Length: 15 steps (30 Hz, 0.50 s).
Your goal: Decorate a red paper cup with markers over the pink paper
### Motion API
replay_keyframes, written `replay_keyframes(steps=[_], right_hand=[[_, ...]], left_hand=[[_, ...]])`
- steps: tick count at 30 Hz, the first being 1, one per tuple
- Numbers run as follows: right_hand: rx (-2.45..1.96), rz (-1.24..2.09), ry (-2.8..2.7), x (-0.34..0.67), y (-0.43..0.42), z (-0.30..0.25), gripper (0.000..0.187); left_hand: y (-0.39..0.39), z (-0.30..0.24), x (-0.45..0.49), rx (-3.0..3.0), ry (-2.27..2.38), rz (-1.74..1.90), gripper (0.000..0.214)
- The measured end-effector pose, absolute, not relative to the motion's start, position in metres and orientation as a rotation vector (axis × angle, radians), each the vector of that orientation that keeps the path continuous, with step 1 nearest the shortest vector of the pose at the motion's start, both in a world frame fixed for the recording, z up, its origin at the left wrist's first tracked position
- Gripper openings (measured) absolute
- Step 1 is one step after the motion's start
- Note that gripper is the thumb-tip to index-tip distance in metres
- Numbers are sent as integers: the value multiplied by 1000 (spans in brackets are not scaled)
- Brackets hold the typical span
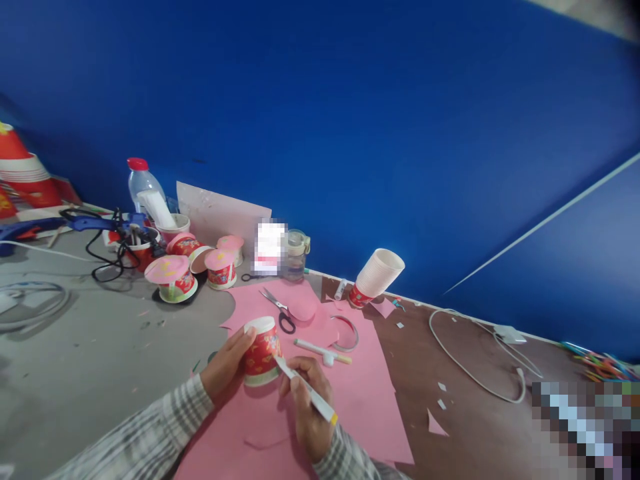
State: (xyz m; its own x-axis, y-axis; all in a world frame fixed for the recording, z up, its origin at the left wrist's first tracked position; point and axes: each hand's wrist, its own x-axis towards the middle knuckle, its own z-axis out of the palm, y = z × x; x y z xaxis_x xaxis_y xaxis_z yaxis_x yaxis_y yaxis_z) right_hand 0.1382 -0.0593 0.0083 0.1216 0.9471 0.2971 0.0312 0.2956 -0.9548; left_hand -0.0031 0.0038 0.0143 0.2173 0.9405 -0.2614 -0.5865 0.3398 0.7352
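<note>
My left hand (229, 363) is wrapped around the side of a red patterned paper cup (263, 350), which stands upside down on pink paper with its white base up. In my right hand (310, 400) is a slim white utility knife (313, 397) with a yellow end. Its tip meets the right side of the cup, low on the red wall. Beyond the cup lie scissors (280, 310) with dark handles, spread apart on the pink sheet (370, 393). A capped marker (320, 351) and a roll of tape (355, 333) rest to the right of them.
Several cups with pink paper discs (170, 268) stand at the back left, near a bottle (143, 183). A leaning stack of paper cups (377, 273) is by the blue wall. A white cable (465, 373) and paper scraps (437, 423) lie on the right.
</note>
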Motion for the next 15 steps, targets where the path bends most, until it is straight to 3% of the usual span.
replay_keyframes(steps=[15], right_hand=[[-1032, 957, -1196, 138, -59, 2, 24]], left_hand=[[4, 16, -4, 565, 774, 1155, 35]])
